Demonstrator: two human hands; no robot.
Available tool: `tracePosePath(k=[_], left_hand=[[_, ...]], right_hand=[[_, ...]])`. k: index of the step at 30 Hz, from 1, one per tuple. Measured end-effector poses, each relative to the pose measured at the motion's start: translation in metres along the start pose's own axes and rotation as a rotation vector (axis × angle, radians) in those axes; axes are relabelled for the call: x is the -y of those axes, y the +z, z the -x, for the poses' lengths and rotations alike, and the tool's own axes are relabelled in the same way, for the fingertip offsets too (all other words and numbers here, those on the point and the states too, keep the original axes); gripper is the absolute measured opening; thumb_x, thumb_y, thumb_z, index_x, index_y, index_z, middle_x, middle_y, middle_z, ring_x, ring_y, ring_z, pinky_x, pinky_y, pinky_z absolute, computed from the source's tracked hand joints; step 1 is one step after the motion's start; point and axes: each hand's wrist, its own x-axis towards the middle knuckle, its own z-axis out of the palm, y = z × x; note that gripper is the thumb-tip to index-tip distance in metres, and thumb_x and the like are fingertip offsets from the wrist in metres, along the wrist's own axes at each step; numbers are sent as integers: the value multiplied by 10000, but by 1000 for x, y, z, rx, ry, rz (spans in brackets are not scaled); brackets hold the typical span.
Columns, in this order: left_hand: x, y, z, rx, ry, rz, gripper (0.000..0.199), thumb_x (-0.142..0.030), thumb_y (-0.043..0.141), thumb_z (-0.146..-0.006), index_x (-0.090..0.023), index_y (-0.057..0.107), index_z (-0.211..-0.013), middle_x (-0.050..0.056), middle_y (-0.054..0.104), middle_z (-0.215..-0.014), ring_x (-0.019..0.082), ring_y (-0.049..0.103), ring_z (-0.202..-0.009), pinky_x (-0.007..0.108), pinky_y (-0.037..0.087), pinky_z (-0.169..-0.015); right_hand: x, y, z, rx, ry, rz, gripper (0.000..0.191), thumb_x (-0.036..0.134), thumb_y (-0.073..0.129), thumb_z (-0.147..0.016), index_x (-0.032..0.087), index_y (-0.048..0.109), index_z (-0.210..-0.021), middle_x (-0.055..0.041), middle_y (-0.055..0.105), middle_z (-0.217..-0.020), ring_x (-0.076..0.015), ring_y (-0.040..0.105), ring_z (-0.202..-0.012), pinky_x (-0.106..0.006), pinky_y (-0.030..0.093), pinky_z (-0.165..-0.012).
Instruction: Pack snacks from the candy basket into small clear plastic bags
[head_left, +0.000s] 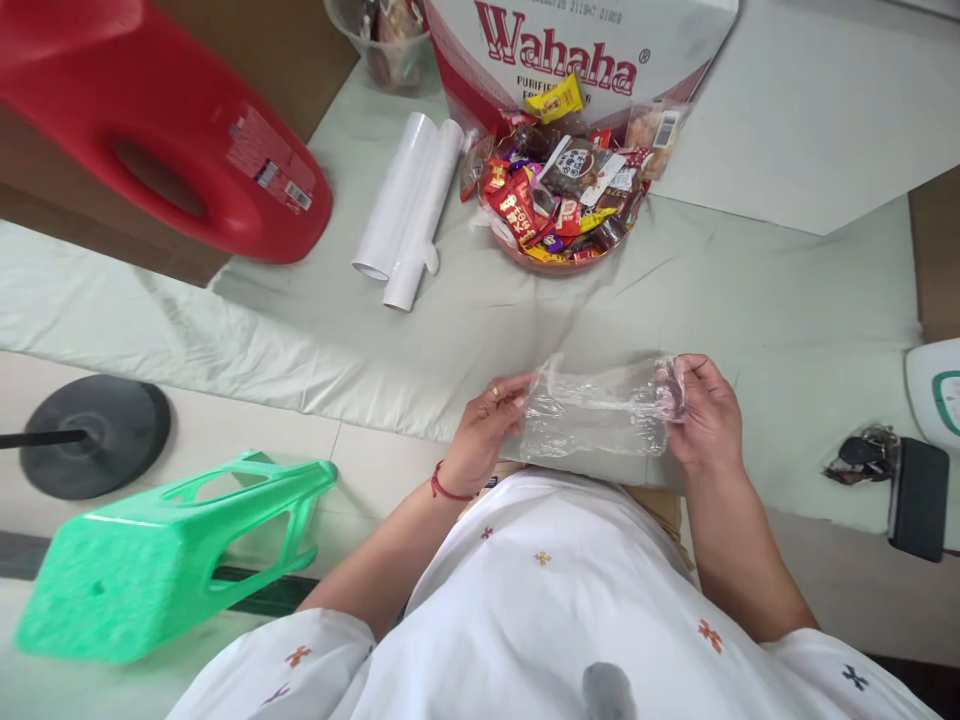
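Two hands, left hand (484,440) and right hand (701,410), pinching clear bag (592,415) below "Wahaha" box (585,45).

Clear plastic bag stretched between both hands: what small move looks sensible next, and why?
Probably pull the mouth of the clear plastic bag open. The left hand and right hand each pinch one end of it, and it looks flat and crumpled, with nothing visibly inside. The bowl of wrapped candies sits just beyond on the cloth, so an opened bag could take some.
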Motion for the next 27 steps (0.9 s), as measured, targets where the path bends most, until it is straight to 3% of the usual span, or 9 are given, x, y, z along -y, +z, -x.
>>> tracePosePath(k=[3,5,7,9,12,15,18,23,27], left_hand=[[0,-9,6,-153,294,-194,440,-284,676,-802,-226,699,-1238,86,604,-1227,224,597,-1096,323,528,-848],[-6,-9,11,-259,550,-403,419,-264,640,-841,-233,656,-1259,97,570,-1281,249,572,-1178,382,520,-938],[-15,-2,16,-191,760,-602,357,-282,632,-898,-227,637,-1250,106,590,-1231,255,579,-1168,421,506,-981],[-22,13,20,35,860,-707,303,-334,639,-940,-220,637,-1220,113,627,-1172,254,608,-1127,429,505,-987],[-24,46,19,226,850,-698,373,-502,667,-939,-207,622,-1164,132,657,-1133,266,634,-1080,431,521,-950],[-19,75,15,195,788,-596,465,-625,678,-898,-208,596,-1086,119,667,-1058,265,636,-1026,425,529,-909],[-14,90,10,126,697,-526,452,-611,733,-859,-213,583,-1014,82,667,-975,241,640,-945,394,526,-859],[-12,82,2,136,578,-410,173,-380,659,-956,-208,652,-934,65,696,-979,194,652,-934,343,505,-881],[-11,66,-6,136,349,-152,208,-408,680,-940,-201,666,-930,65,718,-1034,186,661,-990,314,502,-885]], right_hand=[[6,4,-1,-10,-33,90,364,444,894,-724,213,624,-803,46,624,-668,-45,401,-410,-179,271,-331],[11,7,-1,21,-29,124,348,434,883,-728,211,626,-800,48,603,-646,-48,405,-398,-181,253,-316],[16,13,1,65,-25,149,331,424,872,-742,208,628,-798,49,586,-632,-48,413,-392,-179,252,-311],[20,21,4,97,-34,167,316,416,861,-761,208,626,-795,53,569,-612,-55,429,-394,-182,286,-316],[23,35,11,122,-79,193,286,403,840,-803,213,627,-801,55,565,-597,-77,480,-419,-199,384,-353],[24,44,21,155,-169,290,247,403,804,-858,221,639,-829,36,619,-637,-105,558,-475,-228,485,-422],[25,47,29,182,-239,414,231,424,775,-890,228,655,-875,11,677,-695,-130,618,-536,-261,561,-504],[32,43,29,204,-246,517,274,469,782,-877,218,675,-894,-4,698,-747,-124,618,-540,-249,545,-489],[46,35,19,268,-188,617,314,502,793,-853,211,680,-892,1,672,-709,-95,526,-444,-226,436,-387]])
